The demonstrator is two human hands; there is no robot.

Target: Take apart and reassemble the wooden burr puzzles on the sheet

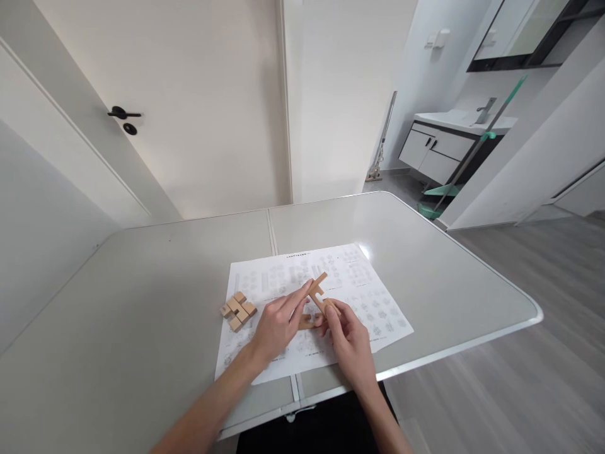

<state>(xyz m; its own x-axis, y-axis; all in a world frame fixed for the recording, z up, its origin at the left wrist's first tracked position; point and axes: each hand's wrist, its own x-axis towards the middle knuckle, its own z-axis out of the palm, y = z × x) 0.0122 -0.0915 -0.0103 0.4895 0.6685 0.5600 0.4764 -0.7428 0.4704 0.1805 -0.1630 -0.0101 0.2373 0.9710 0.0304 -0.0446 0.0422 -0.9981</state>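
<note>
A large printed sheet (387, 312) is lying on the pale bench (454, 284), spreading across the seam that is dividing the top. Both hands are working above this sheet, over its middle and the part nearer the person.

The right hand (347, 337), reaching in from the near right of the sheet, is gripping a notched wooden piece (316, 294) by its lower end, the thumb pressing on top and the fingers curling beneath. The piece is sitting just beyond the right hand's fingertips and to their left, over the middle of the sheet, tilting so that its far end is pointing away from the person and a little rightward. A square-looking notch is showing along its right side.

The left hand (280, 320) is coming over the near left part of the sheet, its fingers keeping close together and their tips touching the left side of the same piece; whether they are pinching it, I cannot tell. Below it, between the two hands, a second wooden piece (306, 323) is showing, touching the right hand's fingers; whether the two pieces are joining is not clear.

A cluster of wooden blocks (239, 310) is resting at the sheet's left edge, to the left of the left hand and apart from it.
</note>
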